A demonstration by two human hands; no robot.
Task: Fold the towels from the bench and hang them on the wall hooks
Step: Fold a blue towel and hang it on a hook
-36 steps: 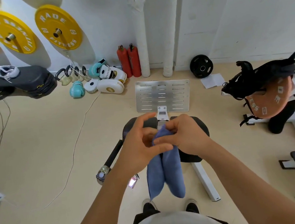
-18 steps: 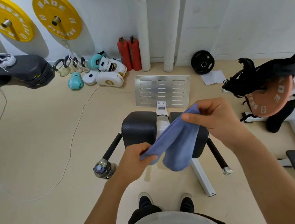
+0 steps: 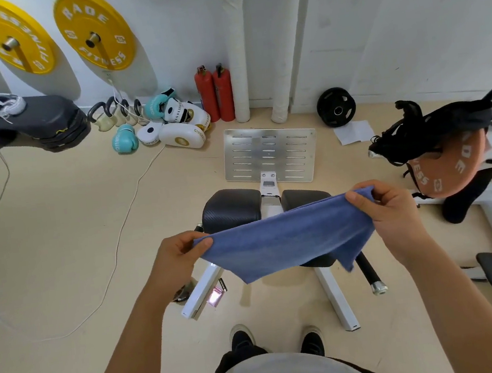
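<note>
While the left hand (image 3: 175, 257) and right hand (image 3: 387, 216) each pinch a top corner of the blue towel (image 3: 287, 241), stretched above the black bench pads (image 3: 232, 208), bringing corners together evenly should give a neat fold.

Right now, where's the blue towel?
In the head view, the blue towel is centre frame, stretched in the air between the left hand and right hand, above the black bench pads.
</note>
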